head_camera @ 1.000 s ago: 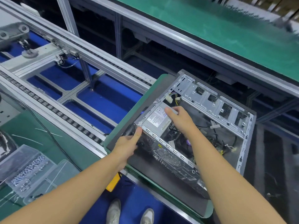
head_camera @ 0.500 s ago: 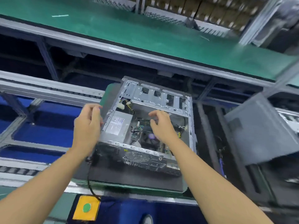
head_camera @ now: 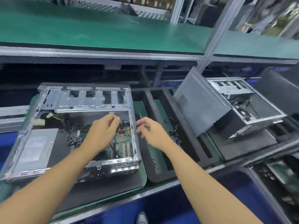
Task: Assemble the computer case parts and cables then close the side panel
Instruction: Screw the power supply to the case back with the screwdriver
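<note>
Steel case (head_camera: 90, 104) edge lies between left hand (head_camera: 103, 131), inside, and right hand (head_camera: 151, 132), outside; both loosely curled, empty.

One wide-angle view only, from the person's head, facing forward and steeply down. It sits close above the open silver sheet-metal computer case (head_camera: 90, 102) at left centre; the left hand (head_camera: 103, 133) and right hand (head_camera: 150, 133) enter from the bottom edge, the long green-matted bench (head_camera: 97, 29) fills the top
</note>
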Motion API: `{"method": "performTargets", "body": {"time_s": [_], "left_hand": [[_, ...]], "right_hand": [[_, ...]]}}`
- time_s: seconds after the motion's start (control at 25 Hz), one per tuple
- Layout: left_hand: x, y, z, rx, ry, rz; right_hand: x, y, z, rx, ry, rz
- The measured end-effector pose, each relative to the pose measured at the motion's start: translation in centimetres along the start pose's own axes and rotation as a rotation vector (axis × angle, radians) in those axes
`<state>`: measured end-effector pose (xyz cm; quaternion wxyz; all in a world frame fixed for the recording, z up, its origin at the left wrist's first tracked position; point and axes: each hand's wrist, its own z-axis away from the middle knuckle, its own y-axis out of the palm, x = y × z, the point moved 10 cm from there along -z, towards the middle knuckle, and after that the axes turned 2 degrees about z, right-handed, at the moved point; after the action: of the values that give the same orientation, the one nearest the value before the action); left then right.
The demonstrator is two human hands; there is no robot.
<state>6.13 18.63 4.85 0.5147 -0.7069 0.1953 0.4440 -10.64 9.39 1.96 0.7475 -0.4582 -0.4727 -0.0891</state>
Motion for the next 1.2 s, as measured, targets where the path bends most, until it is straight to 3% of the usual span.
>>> {"method": "performTargets", "body": {"time_s": [0.24,0.36,0.44,0.48,0.6,0.64,0.8,1.2], "left_hand": [[-0.4,1.9,-1.1,0.043,-0.048,0.013],[0.1,1.3,-0.7,-0.006,-0.096,0.041],[-0.4,1.8,-0.6,-0.025,-0.100,0.062],[-1.0,2.5,-0.7,-0.021,-0.083,0.061],[-3.7,5.2,-1.3,0.005,-0.003,0.024],[-4.5,6.0,-1.4,0.019,0.023,0.013],[-6.2,8.4,-1.6,0.077,0.094,-0.030],[-4.1,8.0,-1.4,0.000,0.025,0.030]], "right_hand": [[4.0,2.5,-3.7,0.234,-0.188,0.035],[1.3,0.4,-5.5,0.093,-0.104,-0.112],[-4.7,-1.3,-5.7,-0.014,0.081,-0.132],[-7.9,-0.8,-5.5,0.042,0.171,-0.032],[-17.1,4.7,-2.8,0.548,0.336,0.456],[-18.9,6.0,-2.2,0.611,0.337,0.561],[-22.1,8.3,-2.9,0.513,0.191,0.707],[-23.7,10.1,-2.7,0.376,0.037,0.772]]}}
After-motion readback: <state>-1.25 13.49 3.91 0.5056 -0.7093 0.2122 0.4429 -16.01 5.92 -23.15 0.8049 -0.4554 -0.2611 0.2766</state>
